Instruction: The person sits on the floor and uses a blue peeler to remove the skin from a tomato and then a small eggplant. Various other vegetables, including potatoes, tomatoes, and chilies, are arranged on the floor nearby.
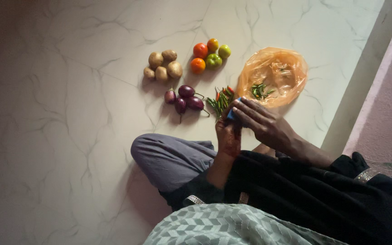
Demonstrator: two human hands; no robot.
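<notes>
Head view shows only a corner of a small blue object, pinched between both hands and mostly hidden — its kind cannot be told. An open orange plastic bag on the white marble floor holds a few green chillies. The left hand curls under the object; the right hand lays bent fingers over it — just above the lap.

Crinkly translucent plastic bag on glossy marble floor.
</notes>
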